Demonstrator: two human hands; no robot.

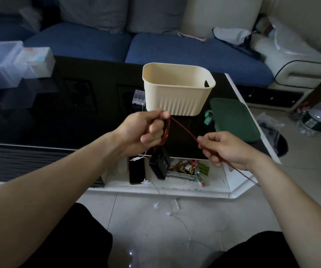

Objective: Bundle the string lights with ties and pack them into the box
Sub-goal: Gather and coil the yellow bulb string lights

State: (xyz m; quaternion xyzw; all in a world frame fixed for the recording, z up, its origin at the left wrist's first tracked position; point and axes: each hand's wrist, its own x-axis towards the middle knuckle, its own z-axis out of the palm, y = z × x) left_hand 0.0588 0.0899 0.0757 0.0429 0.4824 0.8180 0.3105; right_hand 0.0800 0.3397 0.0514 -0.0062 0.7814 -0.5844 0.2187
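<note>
My left hand (146, 128) grips a coil of red string-light wire (166, 132), and a black battery pack (159, 164) hangs below that hand. A taut strand of red wire (184, 129) runs from the coil to my right hand (225, 147), which pinches it; the rest trails down past my right wrist. The cream ribbed box (177, 89) stands open on the black table just beyond my hands. Its green lid (233, 118) lies to its right with a green tie (208, 117) beside it. A second string with white star lights (155, 206) lies on the floor.
A clear battery case (139, 96) sits left of the box. Clear plastic containers (5, 62) stand at the table's far left. A phone (136, 171) and a snack bag (186, 171) lie on the lower shelf. A blue sofa (175, 49) runs behind the table.
</note>
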